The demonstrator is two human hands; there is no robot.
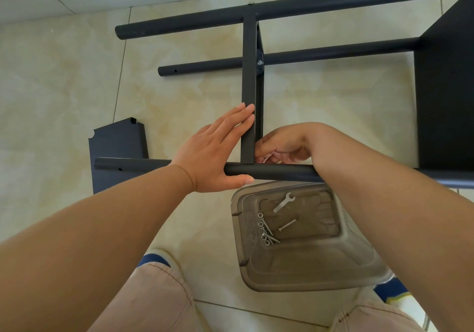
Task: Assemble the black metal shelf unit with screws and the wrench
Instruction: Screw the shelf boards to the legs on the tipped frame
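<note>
The black metal shelf unit lies on its side on the tiled floor, with long round poles [282, 8] and an upright shelf panel [250, 80] between them. My left hand [218, 152] presses flat against that panel with straight fingers, thumb under the near pole [277, 172]. My right hand [282, 144] has curled fingers pinching something small at the joint of panel and near pole; what it holds is hidden. A flat silver wrench [284, 201] and several screws [266, 229] lie in a clear plastic box [307, 265].
A loose black shelf panel [118, 142] lies on the floor at the left, under the near pole's end. A large fitted black shelf [446, 88] stands at the right. My knees and blue-trimmed shoes are at the bottom edge.
</note>
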